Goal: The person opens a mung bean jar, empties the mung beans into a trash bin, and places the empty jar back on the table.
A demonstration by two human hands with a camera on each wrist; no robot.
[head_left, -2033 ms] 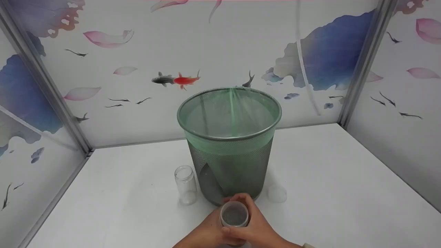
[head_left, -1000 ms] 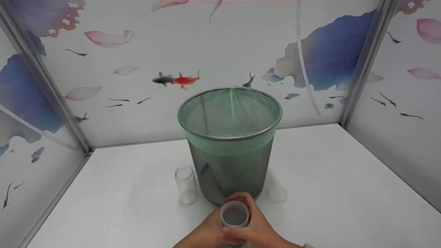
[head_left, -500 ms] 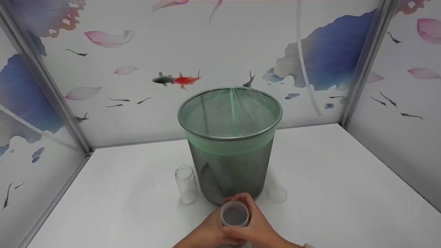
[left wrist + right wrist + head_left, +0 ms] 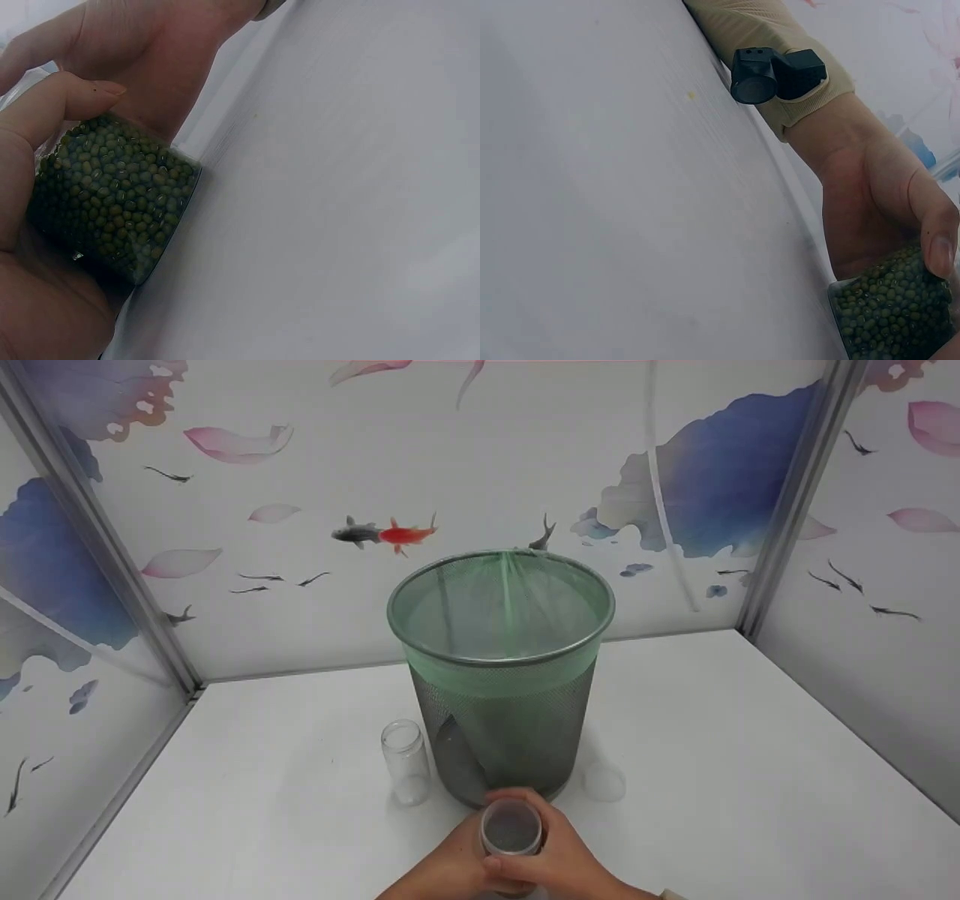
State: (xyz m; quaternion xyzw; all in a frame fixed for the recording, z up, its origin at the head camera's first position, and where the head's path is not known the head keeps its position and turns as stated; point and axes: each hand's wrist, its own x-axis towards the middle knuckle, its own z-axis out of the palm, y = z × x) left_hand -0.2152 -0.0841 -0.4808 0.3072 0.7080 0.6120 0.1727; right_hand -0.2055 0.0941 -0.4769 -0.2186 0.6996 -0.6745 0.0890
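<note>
A clear jar of green mung beans [image 4: 112,199] stands upright between both hands, low in the middle of the head view. From above, its round translucent top [image 4: 511,826] shows greyish. The left hand [image 4: 454,859] grips the jar around its body from the left. Curled around the upper part from the right is the right hand [image 4: 566,847], thumb at the near side and fingers at the far side. In the right wrist view, the left hand [image 4: 885,187] holds the bean-filled jar [image 4: 892,307] close over the white table; most of the right hand lies outside that view.
A mesh waste bin [image 4: 517,735] with a green liner stands just beyond the hands. To its left is an empty clear jar [image 4: 405,765] without a lid; a round translucent lid [image 4: 604,782] lies to its right. Printed panels enclose the white table [image 4: 247,795].
The right hand's fingers at the far side of the jar's top have shifted slightly toward the left and down. The jar, bin and loose lid stay put.
</note>
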